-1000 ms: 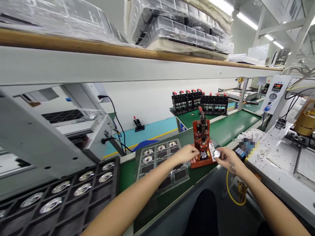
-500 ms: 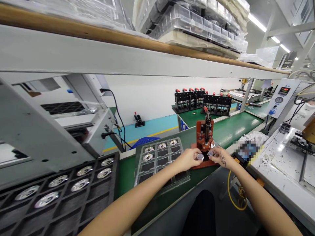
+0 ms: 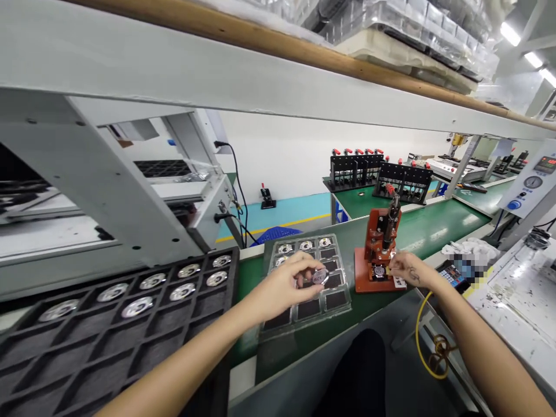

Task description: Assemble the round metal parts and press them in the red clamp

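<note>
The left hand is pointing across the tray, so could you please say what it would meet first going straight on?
Probably the red press, with the held disc leading; the left hand seems above the clear tray, though its height is unclear.

Black tray (image 3: 165, 315) cut off at left, clear tray (image 3: 335, 299) partly behind left hand (image 3: 286, 284), control box (image 3: 526, 197) cropped right

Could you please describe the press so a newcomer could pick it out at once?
Look along the green bench to the clear compartmented tray. Just right of it in view stands the press, the person's right hand close beside it. Unlike the black fixtures farther back, it is mostly brick-red.
</note>
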### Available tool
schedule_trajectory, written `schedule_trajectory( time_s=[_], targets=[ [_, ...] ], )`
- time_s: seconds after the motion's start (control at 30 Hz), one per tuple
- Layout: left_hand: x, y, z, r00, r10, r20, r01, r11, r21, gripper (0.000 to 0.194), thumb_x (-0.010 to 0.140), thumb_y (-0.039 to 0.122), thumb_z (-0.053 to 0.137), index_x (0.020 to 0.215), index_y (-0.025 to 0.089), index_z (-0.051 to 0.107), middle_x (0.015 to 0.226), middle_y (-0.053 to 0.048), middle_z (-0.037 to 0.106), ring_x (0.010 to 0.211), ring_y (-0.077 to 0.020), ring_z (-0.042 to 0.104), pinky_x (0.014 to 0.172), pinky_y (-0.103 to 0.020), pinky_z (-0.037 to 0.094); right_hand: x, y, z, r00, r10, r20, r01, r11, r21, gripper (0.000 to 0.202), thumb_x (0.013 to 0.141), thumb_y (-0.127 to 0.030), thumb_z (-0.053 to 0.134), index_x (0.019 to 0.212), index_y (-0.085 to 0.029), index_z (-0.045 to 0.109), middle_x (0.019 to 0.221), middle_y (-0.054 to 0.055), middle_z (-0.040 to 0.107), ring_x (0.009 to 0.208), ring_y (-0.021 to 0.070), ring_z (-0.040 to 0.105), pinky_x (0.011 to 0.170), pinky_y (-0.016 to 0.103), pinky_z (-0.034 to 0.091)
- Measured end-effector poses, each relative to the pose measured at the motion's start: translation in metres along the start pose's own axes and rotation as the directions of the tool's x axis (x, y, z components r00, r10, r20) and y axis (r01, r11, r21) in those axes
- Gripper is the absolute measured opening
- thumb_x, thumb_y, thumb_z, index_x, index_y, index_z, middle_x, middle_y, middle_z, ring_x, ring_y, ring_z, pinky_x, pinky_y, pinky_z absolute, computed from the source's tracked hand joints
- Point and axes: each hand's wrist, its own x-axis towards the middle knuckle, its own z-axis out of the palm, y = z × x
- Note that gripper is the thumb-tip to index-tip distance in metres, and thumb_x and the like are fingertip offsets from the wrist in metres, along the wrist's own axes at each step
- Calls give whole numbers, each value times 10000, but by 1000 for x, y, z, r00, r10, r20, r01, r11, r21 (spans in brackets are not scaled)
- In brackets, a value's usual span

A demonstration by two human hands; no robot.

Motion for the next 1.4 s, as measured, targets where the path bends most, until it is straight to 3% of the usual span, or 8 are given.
schedule_trajectory(
  time_s=[0.1, 0.23, 0.37, 0.5, 0.73, 1.13, 1.3, 1.4],
  targets=[
    [-15, 3, -20, 998, 14, -55, -13, 1000, 17, 301, 880, 446, 760, 1132, 285, 784, 1214, -73, 691, 853, -204, 662, 814, -348, 594, 20, -15, -56, 985, 70, -157, -70, 998, 2, 509, 880, -660, 718, 697, -185, 714, 630, 71, 677, 625, 239, 631, 633, 360, 517],
    [-16, 21, -26, 994, 67, -83, -66, 998, 17, 289, 889, 429, 765, 1144, 292, 778, 1314, -82, 688, 1079, -258, 680, 869, -361, 609, 80, -69, -107, 929, 76, -362, -44, 994, 96, 745, 1052, -778, 333, 1125, -145, 719, 1040, 165, 778, 967, 269, 723, 823, 376, 553],
    [-10, 40, -15, 990, 133, -39, -133, 991, 19, 269, 919, 382, 725, 1162, 269, 751, 1340, -84, 689, 1150, -253, 683, 921, -370, 610, 104, -145, -105, 905, -24, -425, 161, 943, 291, 742, 1031, -823, 381, 1083, -157, 703, 835, 86, 725, 733, 203, 694, 704, 337, 544],
    [-19, 41, -14, 991, 128, -25, -127, 990, 59, 269, 924, 379, 723, 1164, 259, 742, 1322, -83, 724, 1205, -262, 690, 1031, -391, 575, 51, -183, -69, 787, -223, -575, 370, 917, 152, 610, 1091, -692, 429, 764, -224, 644, 673, -7, 581, 628, 146, 585, 662, 297, 490],
    [-30, 37, -17, 1000, 17, -1, -17, 999, 45, 333, 883, 370, 729, 1197, 260, 741, 1165, -35, 794, 991, -223, 742, 908, -328, 594, -15, -143, -13, 634, -568, -525, 612, 784, -109, 321, 1096, -230, 464, 814, -236, 618, 855, 44, 654, 966, 240, 686, 1054, 501, 534],
    [-21, 54, 4, 999, 40, -21, -39, 997, 63, 312, 865, 333, 695, 1164, 248, 691, 1028, -14, 768, 866, -189, 702, 818, -309, 574, -10, -116, -1, 612, -640, -463, 624, 751, -213, 231, 1052, -147, 503, 893, -241, 640, 896, 39, 676, 1109, 255, 697, 1240, 614, 434],
    [-25, 73, 18, 984, 174, -40, -167, 976, 136, 320, 878, 247, 673, 1198, 247, 652, 1062, -20, 765, 856, -185, 716, 798, -303, 579, -25, -118, 5, 647, -636, -420, 552, 771, -318, 225, 1049, -138, 520, 1197, -221, 669, 1341, 127, 703, 1481, 329, 534, 1295, 668, 333],
    [-29, 83, 29, 965, 262, -25, -252, 947, 200, 341, 901, 216, 669, 1238, 239, 622, 1077, -36, 752, 885, -199, 726, 789, -314, 585, -49, -130, 13, 600, -625, -500, 480, 781, -400, 325, 1029, -148, 580, 1337, -225, 648, 1474, 156, 632, 1540, 383, 448, 1254, 685, 358]
  ],
)
